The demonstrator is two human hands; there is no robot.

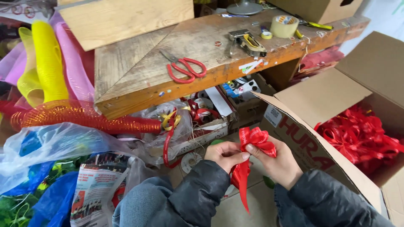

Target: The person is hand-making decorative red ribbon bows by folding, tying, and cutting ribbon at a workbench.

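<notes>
Grip: both hands are pinching a red ribbon bow (pixel 253 141) between them, fingers closed on it
Left hand (pixel 226 154): thumb and fingers are pressing on the bow's left side, near its knot
Right hand (pixel 277 162): forefinger is lying across the bow's middle, the rest of the hand curling under the loops
Ribbon tail: a pointed red end is hanging down between the two dark sleeves, above the floor
Bow's place: it is sitting low in front of the person's knees, just beside the flap of an open cardboard box (pixel 336 109)
Box contents: a heap of red ribbon bows (pixel 362 136) is lying inside, to the right
Bench: a worn wooden table (pixel 139 71) is standing beyond the hands, carrying red-handled scissors (pixel 185 69), a stapler (pixel 248 42) and a roll of tape (pixel 284 26)
Left side: coils of yellow, pink and orange mesh (pixel 50 71) are leaning by the table, with plastic bags (pixel 54 147) below
</notes>
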